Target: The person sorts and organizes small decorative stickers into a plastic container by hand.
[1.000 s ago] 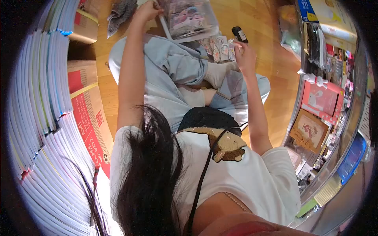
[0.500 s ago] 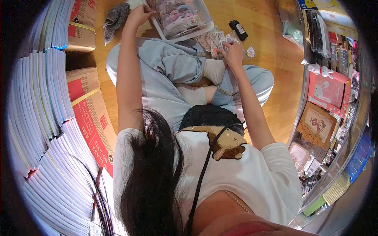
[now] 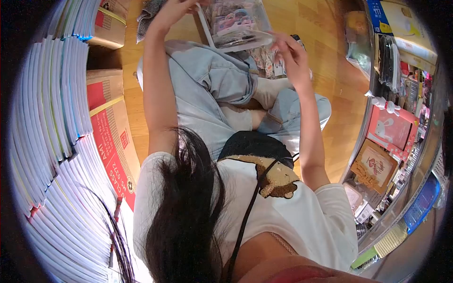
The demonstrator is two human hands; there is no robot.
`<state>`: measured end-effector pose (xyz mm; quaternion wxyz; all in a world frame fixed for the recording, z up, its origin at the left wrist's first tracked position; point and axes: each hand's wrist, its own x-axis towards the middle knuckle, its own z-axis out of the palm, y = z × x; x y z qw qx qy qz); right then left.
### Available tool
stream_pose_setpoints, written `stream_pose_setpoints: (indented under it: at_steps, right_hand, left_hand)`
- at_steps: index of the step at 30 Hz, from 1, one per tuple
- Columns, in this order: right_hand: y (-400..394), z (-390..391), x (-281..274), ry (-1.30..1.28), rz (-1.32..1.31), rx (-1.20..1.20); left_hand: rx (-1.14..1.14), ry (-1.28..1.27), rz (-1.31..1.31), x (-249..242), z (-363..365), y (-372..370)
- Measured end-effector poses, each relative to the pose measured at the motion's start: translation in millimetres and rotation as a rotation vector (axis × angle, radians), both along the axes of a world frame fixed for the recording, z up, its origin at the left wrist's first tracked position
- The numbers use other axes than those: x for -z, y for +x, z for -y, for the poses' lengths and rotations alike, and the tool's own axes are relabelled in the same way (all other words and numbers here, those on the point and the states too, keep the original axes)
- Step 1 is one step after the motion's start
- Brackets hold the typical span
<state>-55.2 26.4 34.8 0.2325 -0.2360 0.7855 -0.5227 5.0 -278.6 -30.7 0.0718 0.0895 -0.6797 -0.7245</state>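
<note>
Hands meet at a clear plastic box of colourful small packets, lifted above the lap: left hand grips its edge, right hand, having dropped the black handheld device, now pinches its near rim.

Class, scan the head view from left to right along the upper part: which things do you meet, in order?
Stacked notebooks → red-printed cardboard box → left hand → clear plastic box → right hand → pink rabbit card on the shelf.
</note>
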Motion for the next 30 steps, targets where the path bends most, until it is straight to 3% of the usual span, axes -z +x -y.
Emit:
stream_pose_setpoints:
  at_steps: [1, 4, 8, 11, 13, 16, 20, 23, 28, 30]
  right_hand:
    - [1.0, 18.2, -5.9, -0.095, -0.033, -0.141]
    - [0.1, 58.8, -3.9, 0.009, -0.108, -0.292]
    - [-10.0, 87.0, 25.5, -0.098, -0.098, -0.254]
    - [-10.9, 97.1, 40.1, -0.253, 0.092, -0.105]
    - [-10.2, 102.3, 41.9, -0.352, 0.276, -0.012]
    - [-8.8, 103.8, 51.4, -0.284, 0.24, -0.025]
    - [-27.2, 96.8, 71.8, 0.099, -0.175, -0.018]
    - [-23.5, 107.5, 63.0, 0.177, -0.424, -0.032]
    - [-20.9, 125.0, 61.0, 0.341, -0.797, -0.109]
    - [-17.8, 131.4, 58.7, 0.413, -0.813, -0.105]
  left_hand:
    - [0.121, 0.001, 0.025, 7.1, -0.8, -2.1]
    - [0.432, 0.023, 0.088, 25.3, -8.6, -6.3]
    - [0.374, -0.235, 0.007, 30.1, -9.5, -6.0]
    - [0.314, 0.024, 0.137, 4.9, -5.0, -0.2]
    - [0.263, -0.019, 0.19, 9.4, -8.7, -5.4]
    - [0.186, -0.121, 0.247, 20.6, -12.1, -11.3]
    - [-0.027, -0.18, 0.462, 11.3, -4.9, -4.4]
    - [-0.148, -0.701, 0.392, 40.2, 2.2, -15.3]
    - [-0.129, -0.748, 0.327, 85.1, -6.7, -36.9]
    - [-0.126, -0.748, 0.346, 93.3, -5.9, -40.6]
